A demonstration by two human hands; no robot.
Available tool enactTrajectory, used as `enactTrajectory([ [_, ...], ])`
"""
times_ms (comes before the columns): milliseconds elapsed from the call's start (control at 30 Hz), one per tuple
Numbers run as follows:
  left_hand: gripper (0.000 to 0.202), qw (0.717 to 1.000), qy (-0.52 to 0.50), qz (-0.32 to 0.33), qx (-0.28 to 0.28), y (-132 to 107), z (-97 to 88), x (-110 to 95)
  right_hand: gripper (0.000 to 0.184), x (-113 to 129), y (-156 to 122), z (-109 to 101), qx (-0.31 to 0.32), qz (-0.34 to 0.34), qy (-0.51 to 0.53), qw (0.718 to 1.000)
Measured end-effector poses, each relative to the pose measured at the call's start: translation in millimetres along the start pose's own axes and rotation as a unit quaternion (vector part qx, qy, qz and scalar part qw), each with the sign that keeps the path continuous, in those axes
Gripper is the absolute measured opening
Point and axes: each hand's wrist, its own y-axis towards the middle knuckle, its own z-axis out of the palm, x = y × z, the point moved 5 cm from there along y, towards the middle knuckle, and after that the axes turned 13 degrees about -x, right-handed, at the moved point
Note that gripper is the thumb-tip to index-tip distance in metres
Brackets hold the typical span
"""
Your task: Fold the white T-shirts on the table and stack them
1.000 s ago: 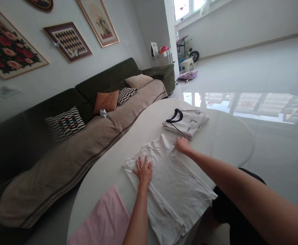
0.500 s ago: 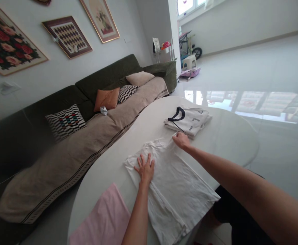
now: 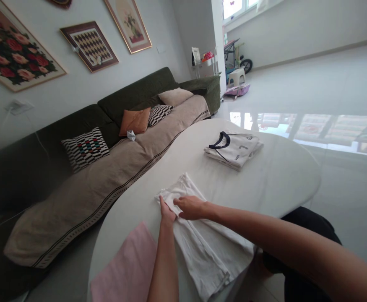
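A white T-shirt (image 3: 202,247) lies on the round white table (image 3: 274,180), folded lengthwise into a narrow strip that hangs over the near edge. My left hand (image 3: 166,214) presses on the strip's left side near its top. My right hand (image 3: 191,206) lies over the folded-in flap right beside it, fingers on the cloth. I cannot tell whether either hand pinches the fabric.
A folded white jersey with a dark collar (image 3: 233,149) sits farther back on the table. A pink cloth (image 3: 123,272) lies at the near left. A dark green sofa (image 3: 108,138) with cushions and a beige throw runs along the left wall.
My right hand has carried the shirt's right side across to the left, over the middle. The shirt is now narrower. My left hand has shifted slightly left, toward the edge.
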Motion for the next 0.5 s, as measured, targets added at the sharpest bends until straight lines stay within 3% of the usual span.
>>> enactTrajectory([
  [133,0.034,0.997,-0.041,-0.068,0.009,-0.7,0.8,10.5,0.034,-40.2,-54.4,8.6,0.083,0.058,-0.084,0.991],
  [267,0.033,0.995,-0.060,-0.084,0.002,-2.5,2.2,9.0,0.036,-75.7,-90.4,6.7,0.142,0.119,-0.133,0.974],
  [400,0.033,0.996,-0.055,-0.071,-0.005,-5.8,0.9,2.0,0.026,-82.3,-98.3,10.1,0.216,0.116,-0.121,0.962],
  [500,0.032,0.998,-0.037,-0.042,-0.018,-6.4,-4.2,-3.3,0.024,-72.5,-97.9,14.6,0.209,0.089,-0.106,0.968],
])
